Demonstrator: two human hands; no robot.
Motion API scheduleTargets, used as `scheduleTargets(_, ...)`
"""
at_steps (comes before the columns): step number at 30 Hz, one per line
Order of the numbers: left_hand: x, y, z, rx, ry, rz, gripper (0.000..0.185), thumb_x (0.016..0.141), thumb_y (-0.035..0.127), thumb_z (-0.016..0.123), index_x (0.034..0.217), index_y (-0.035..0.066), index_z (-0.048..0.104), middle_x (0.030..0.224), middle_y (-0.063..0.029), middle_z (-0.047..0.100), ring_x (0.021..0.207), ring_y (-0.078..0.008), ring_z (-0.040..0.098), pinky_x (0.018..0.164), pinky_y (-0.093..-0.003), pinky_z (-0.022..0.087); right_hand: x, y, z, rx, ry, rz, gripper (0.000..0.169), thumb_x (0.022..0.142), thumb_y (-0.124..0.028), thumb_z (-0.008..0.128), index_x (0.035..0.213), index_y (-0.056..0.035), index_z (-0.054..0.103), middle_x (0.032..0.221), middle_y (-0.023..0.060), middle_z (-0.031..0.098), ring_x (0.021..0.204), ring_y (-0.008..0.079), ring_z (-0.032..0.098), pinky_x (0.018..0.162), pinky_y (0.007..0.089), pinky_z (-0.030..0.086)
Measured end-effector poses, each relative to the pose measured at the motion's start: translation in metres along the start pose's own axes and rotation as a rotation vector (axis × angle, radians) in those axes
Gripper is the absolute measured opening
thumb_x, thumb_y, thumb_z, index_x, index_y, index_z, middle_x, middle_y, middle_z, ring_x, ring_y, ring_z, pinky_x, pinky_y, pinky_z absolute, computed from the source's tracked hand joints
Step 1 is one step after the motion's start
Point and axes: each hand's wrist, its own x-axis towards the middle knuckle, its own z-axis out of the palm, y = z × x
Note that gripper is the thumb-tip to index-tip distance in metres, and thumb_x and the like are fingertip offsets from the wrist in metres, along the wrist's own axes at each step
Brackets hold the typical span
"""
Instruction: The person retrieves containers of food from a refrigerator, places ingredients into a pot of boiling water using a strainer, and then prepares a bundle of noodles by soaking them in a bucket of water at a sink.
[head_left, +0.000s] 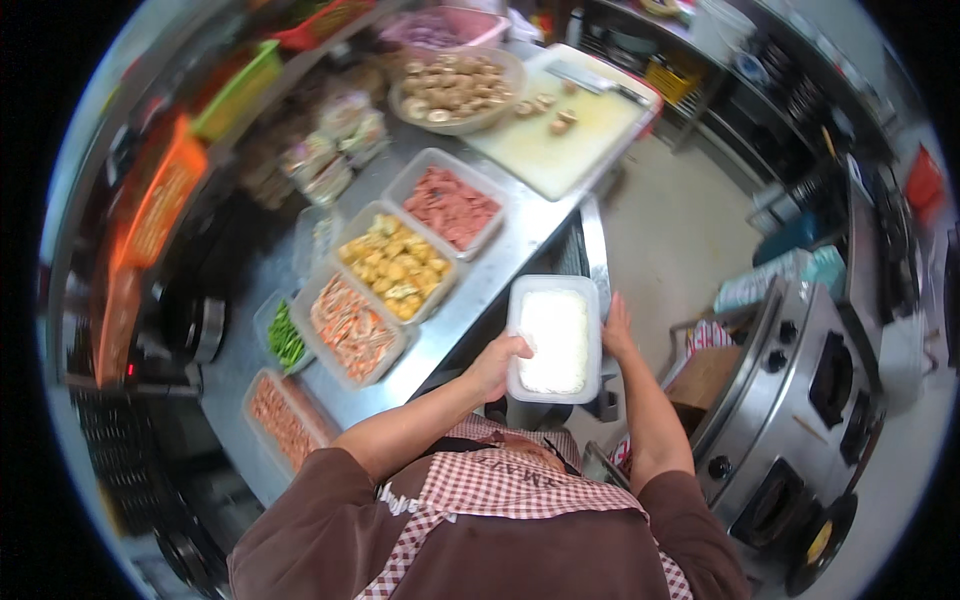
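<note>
My left hand (501, 365) grips the left side of a plastic tub of white food (555, 341), its thumb over the rim; what the white food is, I cannot tell. Fingers extended, my right hand (617, 328) is beside an open metal drawer or door (595, 236) under the counter, just right of the tub. On the steel counter at the left stand tubs of pink sliced meat (452, 206), yellow fried pieces (394, 266), orange-and-white shreds (352, 328), chopped greens (285, 336) and reddish minced food (283, 421).
Beyond the tubs are a bowl of mushrooms (455, 86) and a white cutting board (559, 142) with a cleaver (579, 75) and cut mushrooms. A steel gas stove (780, 420) stands at the right, near a cardboard box (701, 375). Baskets (161, 195) line the left shelf.
</note>
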Motion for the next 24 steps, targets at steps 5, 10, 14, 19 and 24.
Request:
scheduleTargets(5, -0.092, -0.004, -0.022, 0.131, 0.132, 0.287, 0.088, 0.066, 0.008, 0.052, 0.146, 0.005, 0.016, 0.134, -0.0141, 0.038, 0.124, -0.0257, 0.039, 0.105, -0.0334, 0.032, -0.095, -0.131, -0.023, 0.791, -0.121, -0.102, 0.06, 0.092, -0.03, 0.052, 0.141, -0.0012, 0.034, 0.141, 0.0184, 0.04, 0.129, 0.0314, 0.04, 0.109, 0.0396, 0.029)
scheduleTargets(10, -0.13, -0.043, -0.037, 0.462, 0.406, 0.501, 0.093, 0.071, 0.007, 0.057, 0.148, 0.004, 0.007, 0.137, -0.0186, 0.033, 0.125, -0.0281, 0.038, 0.103, -0.0347, 0.036, -0.21, -0.236, -0.098, 1.005, -0.488, -0.223, 0.057, 0.093, -0.025, 0.053, 0.141, -0.0008, 0.034, 0.133, 0.0119, 0.049, 0.121, 0.0234, 0.047, 0.102, 0.036, 0.038)
scheduleTargets(14, -0.182, -0.05, -0.042, 0.397, 0.172, 0.528, 0.077, 0.088, 0.028, 0.055, 0.148, 0.004, 0.012, 0.144, -0.0166, 0.033, 0.13, -0.0277, 0.038, 0.107, -0.0385, 0.035, -0.262, -0.241, -0.074, 0.952, -0.317, -0.381, 0.055, 0.09, -0.013, 0.055, 0.139, 0.001, 0.035, 0.13, 0.0142, 0.052, 0.119, 0.0195, 0.048, 0.102, 0.0333, 0.037)
scheduleTargets(19, -0.18, -0.06, -0.039, 0.243, -0.06, 0.204, 0.092, 0.081, 0.062, 0.059, 0.145, 0.006, 0.024, 0.143, -0.0134, 0.038, 0.13, -0.0289, 0.04, 0.107, -0.0431, 0.035, -0.32, -0.236, -0.147, 0.99, -0.109, -0.167, 0.059, 0.087, -0.006, 0.047, 0.144, -0.007, 0.031, 0.127, 0.02, 0.054, 0.115, 0.0243, 0.054, 0.1, 0.0328, 0.04)
scheduleTargets(24, -0.154, -0.073, 0.036, 0.405, -0.341, -0.06, 0.08, 0.087, 0.058, 0.051, 0.143, 0.007, 0.028, 0.14, -0.0132, 0.042, 0.125, -0.0305, 0.045, 0.103, -0.0459, 0.041, -0.397, -0.208, -0.174, 0.849, 0.414, -0.105, 0.064, 0.087, -0.005, 0.047, 0.147, -0.0074, 0.023, 0.135, 0.0219, 0.047, 0.121, 0.0284, 0.05, 0.104, 0.033, 0.036)
